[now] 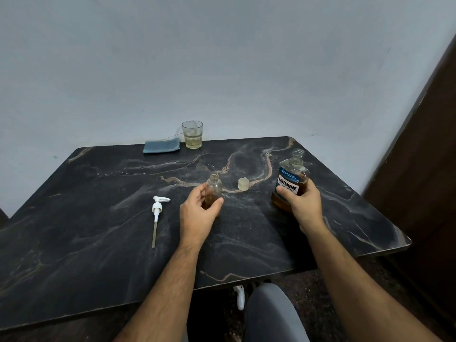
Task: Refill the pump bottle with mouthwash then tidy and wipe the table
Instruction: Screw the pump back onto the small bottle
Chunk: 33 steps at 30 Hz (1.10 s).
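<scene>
Left hand (200, 209) grips the open pump bottle (213, 191) steady – right hand (304, 203) clasps the uncapped mouthwash bottle (291, 183), apparently for pouring

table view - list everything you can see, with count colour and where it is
table: 1, black marble with pale veins, against the wall
small bottle: 1, clear, some brown liquid, uncapped, table centre
mouthwash bottle: 1, clear with blue label, brown liquid, uncapped, right side
cap: 1, pale, between the two bottles
pump head: 1, white with long tube, lying left of the small bottle
glass: 1, clear, a little yellowish liquid, far edge
cloth: 1, blue, folded, left of the glass
left hand: 1, holding the small bottle
right hand: 1, gripping the mouthwash bottle
</scene>
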Each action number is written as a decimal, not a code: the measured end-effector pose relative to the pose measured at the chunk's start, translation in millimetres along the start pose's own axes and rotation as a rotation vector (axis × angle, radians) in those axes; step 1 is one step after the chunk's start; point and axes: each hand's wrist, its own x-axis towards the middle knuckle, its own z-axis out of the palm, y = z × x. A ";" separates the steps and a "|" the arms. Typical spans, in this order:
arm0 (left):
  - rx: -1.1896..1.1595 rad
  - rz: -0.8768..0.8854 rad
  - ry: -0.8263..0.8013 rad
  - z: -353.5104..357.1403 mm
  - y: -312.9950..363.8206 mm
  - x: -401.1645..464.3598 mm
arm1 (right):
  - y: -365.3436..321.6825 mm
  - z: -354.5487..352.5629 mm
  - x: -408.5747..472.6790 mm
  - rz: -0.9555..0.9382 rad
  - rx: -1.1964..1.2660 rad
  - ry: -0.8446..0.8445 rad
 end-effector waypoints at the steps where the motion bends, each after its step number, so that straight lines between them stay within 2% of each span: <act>1: 0.005 -0.002 -0.002 -0.1 0.7 -0.1 | 2.4 1.0 -2.4 -0.011 -0.026 0.030; 4: 0.009 -0.007 -0.010 -0.3 0.2 0.3 | -3.1 7.9 -24.6 -0.104 -0.178 0.271; 6: 0.012 -0.010 -0.010 0.2 -1.3 1.0 | -11.4 16.0 -46.5 -0.256 -0.280 0.439; 8: 0.021 -0.010 -0.013 0.9 -3.0 1.7 | -18.0 27.5 -65.2 -0.403 -0.328 0.511; 10: 0.028 -0.012 -0.015 1.3 -4.6 2.1 | -20.1 38.1 -74.6 -0.490 -0.324 0.505; 14: 0.030 -0.019 -0.017 0.3 -4.8 1.9 | -20.2 58.8 -80.6 -0.555 -0.291 0.205; 17: 0.042 -0.027 -0.020 -0.9 -4.3 1.6 | -18.2 73.3 -80.1 -0.436 -0.280 -0.041; 21: 0.054 -0.041 -0.039 -1.6 -5.4 2.4 | -18.2 91.4 -71.6 -0.280 -0.316 -0.243; 24: 0.091 -0.041 -0.085 -4.1 -6.9 1.7 | -23.2 101.4 -67.3 -0.178 -0.269 -0.337; 29: -0.004 -0.042 -0.125 -11.7 -7.6 -2.6 | -26.0 109.6 -65.2 -0.090 -0.136 -0.407; 31: 0.055 -0.023 -0.031 -19.0 -1.8 -5.2 | -24.3 113.9 -65.5 -0.085 -0.104 -0.425; 33: 0.201 0.037 0.153 -31.4 7.0 -5.3 | -25.1 118.2 -67.0 -0.081 -0.090 -0.438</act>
